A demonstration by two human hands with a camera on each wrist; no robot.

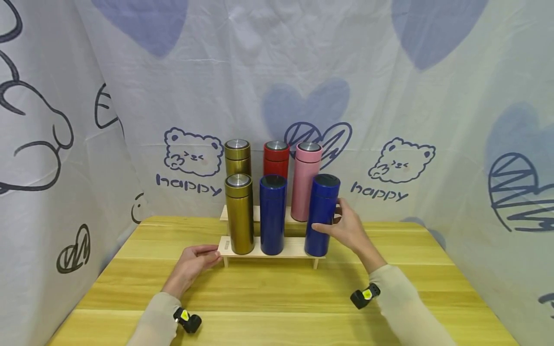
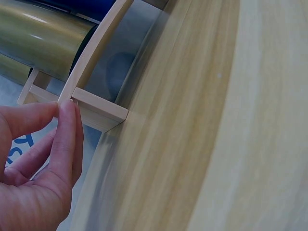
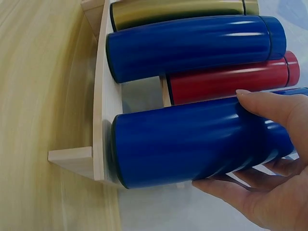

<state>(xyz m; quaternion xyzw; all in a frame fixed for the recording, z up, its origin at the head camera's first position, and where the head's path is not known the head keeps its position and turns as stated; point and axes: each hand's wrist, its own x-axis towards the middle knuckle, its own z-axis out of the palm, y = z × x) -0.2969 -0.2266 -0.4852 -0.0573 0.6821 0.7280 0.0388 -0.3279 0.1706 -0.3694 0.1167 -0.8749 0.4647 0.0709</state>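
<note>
On the front, lower step of the wooden two-tier rack [image 1: 294, 248], at its right end, stands the blue flask [image 1: 321, 215] that the right hand [image 1: 347, 229] grips: thumb on the near-left side, fingers curled round the far-right side, approx. mid-height. Flask is upright, long axis vertical, base sitting on the step as far as the head view shows; it leans a touch to the right at the top. Hand comes at it from the right and slightly behind, so the flask lies left of the palm. Left hand [image 1: 193, 260] is well apart from it, at the rack's left front corner, w/ thumb and fingertips [image 2: 66, 111] pinching the edge of the lower board, fingers near straight. Just left of the held flask, same step: a second blue flask [image 1: 272, 215], then a gold flask [image 1: 239, 214] at the left end. Gap between the two blue ones is narrow. On the rear, higher step: another gold flask [image 1: 237, 156], a red flask [image 1: 276, 158] and a pink flask [image 1: 306, 180], the pink one directly behind and just beside the held flask, so closest obstacle for anything moved back or left. Rack sits on a yellow wood table [image 1: 277, 298]; printed cloth backdrop [image 1: 389, 72] all round. To the right and front of the held flask, only table.
</note>
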